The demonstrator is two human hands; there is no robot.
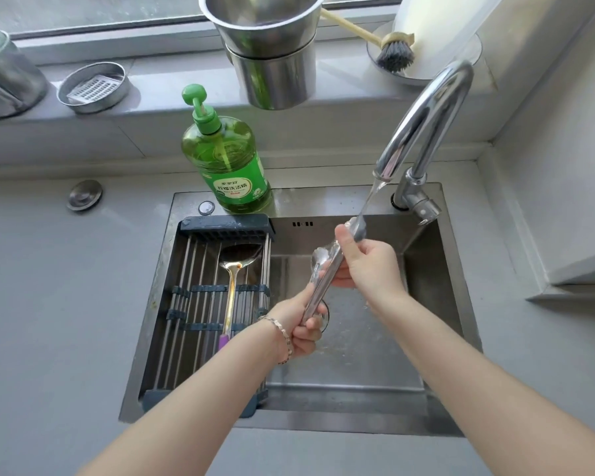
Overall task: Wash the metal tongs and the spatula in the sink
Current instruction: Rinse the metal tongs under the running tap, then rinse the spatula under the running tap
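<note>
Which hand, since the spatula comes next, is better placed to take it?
Probably left: the left hand grips the tongs close to the spatula on the rack; the right hand holds them farther off.

A grey countertop lies below a pale windowsill and daylit window, beside a white wall.

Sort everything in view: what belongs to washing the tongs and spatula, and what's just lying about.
In the job: metal tongs, left hand, right hand, running tap, sink, spatula on the rack, dish soap.
Lying about: stacked steel cups, dish brush, round tin, plug on the counter.
</note>
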